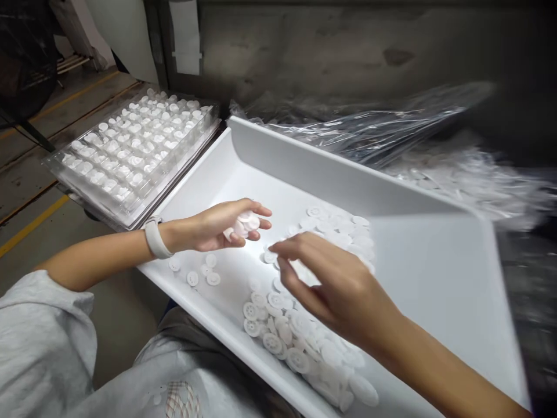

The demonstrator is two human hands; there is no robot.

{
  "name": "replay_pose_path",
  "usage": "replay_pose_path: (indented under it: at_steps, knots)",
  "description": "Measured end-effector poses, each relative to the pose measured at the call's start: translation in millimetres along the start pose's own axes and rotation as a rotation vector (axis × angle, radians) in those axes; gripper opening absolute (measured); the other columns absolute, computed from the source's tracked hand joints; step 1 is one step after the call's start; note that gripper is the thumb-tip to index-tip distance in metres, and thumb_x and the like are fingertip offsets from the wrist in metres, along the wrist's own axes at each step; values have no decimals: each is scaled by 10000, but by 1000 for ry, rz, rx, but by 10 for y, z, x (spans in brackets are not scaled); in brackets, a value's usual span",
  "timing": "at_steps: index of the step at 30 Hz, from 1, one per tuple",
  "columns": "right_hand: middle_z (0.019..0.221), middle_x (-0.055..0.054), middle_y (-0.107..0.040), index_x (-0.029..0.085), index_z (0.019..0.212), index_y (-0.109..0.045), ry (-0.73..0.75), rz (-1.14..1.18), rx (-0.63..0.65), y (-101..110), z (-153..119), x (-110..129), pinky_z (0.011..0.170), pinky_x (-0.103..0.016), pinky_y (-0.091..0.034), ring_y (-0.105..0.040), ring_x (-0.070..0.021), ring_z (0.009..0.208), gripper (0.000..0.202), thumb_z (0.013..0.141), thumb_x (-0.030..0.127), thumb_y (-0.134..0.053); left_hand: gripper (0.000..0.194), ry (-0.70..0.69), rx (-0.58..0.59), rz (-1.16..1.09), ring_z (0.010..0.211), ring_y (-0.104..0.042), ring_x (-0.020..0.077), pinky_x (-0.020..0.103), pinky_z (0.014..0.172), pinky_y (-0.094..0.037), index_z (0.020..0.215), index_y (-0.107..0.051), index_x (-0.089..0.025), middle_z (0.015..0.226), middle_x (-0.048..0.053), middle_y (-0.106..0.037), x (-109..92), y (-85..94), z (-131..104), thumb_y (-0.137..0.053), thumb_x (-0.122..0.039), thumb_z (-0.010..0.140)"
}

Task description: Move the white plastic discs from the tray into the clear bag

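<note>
Our right hand [335,281] hangs over small, round, white, plastic-looking discs [298,360] heaped beneath it in a white, high-sided, plastic-looking tray [435,284]; whether it pinches one, we cannot tell. Our left hand [213,225] cups several more. We judge them light, stiff and slippery, best pinched by opposite edges.

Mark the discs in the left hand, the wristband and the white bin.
Held white discs [247,223]: head view, middle of the cluster.
Wristband [156,239]: head view, outer face of the band.
White bin [331,177]: head view, inner face of the far wall.
</note>
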State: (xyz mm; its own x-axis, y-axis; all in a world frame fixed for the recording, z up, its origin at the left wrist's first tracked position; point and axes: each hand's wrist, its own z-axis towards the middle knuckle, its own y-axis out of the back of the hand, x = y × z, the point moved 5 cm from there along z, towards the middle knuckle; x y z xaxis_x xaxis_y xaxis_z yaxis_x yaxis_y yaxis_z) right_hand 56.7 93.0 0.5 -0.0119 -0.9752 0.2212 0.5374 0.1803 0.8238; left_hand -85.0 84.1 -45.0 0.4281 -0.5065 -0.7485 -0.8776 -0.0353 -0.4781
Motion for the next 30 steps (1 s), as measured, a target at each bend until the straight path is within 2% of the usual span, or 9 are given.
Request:
replay_pose_path:
  at_steps: [2,4,7,10,14,19,24,27,30]
  knots:
    - [832,-57,-525,108,1006,-500,-148,-27,-86,214,27,-19,658,-233,-393,-472,-103,754,115,893,85,-504,231,13,-40,-203,708,-514,16,76,445,-351,1052,-476,-145,1282,71,-495,64,-88,-44,-565,-255,869]
    - [899,-73,-540,117,1038,-520,-242,-25,-100,302,47,-42,663,-228,-418,-503,-117,813,139,910,169,-533,215,-14,-61,-332,799,-572,47,101,597,-475,1098,-492,-153,1285,61,-515,136,-203,-95,-517,-250,908]
    - [999,-88,-545,141,1094,-574,-335,78,12,257,31,-115,675,-233,-457,-539,-134,883,213,913,251,-551,266,-54,16,-471,912,-601,91,161,778,-515,1171,-519,-120,1268,88,-541,245,-419,-158,-404,-188,941]
    - [1011,-73,-545,178,1108,-618,-404,164,96,216,-34,-195,683,-231,-475,-548,-122,881,241,914,309,-560,339,-63,72,-574,987,-604,136,176,791,-509,1195,-536,-72,1235,131,-559,324,-544,-184,-392,-113,892]
    - [1000,-54,-547,198,1123,-622,-383,185,115,253,-86,-220,707,-222,-473,-540,-102,878,267,905,347,-584,326,-68,137,-567,1055,-594,198,239,822,-521,1132,-613,-64,1214,138,-571,327,-554,-169,-441,-101,858]
    - [915,-29,-559,154,1034,-592,-373,147,13,274,-125,-300,648,-206,-437,-514,-79,793,182,877,244,-603,324,-25,224,-536,989,-604,171,304,852,-524,1093,-648,-84,1206,134,-575,325,-521,-96,-448,-79,838]
    - [845,-31,-528,111,951,-537,-274,56,-39,194,-157,-340,599,-211,-407,-473,-78,721,131,832,67,-567,396,93,172,-626,1073,-590,258,347,859,-519,1173,-604,-62,1240,165,-549,461,-462,-31,-451,-73,808]
    - [899,-62,-523,95,895,-552,-194,6,-32,147,-163,-286,605,-188,-424,-500,-66,736,116,835,0,-525,434,104,179,-638,1086,-582,246,373,899,-501,1210,-588,-62,1212,163,-560,485,-443,-25,-434,-68,805]
    - [957,-80,-512,104,895,-600,-176,-62,-25,125,-164,-239,600,-151,-448,-544,-44,745,152,858,-11,-508,414,113,187,-653,1067,-584,224,377,921,-485,1164,-601,-68,1137,146,-583,481,-438,-23,-414,-66,795]
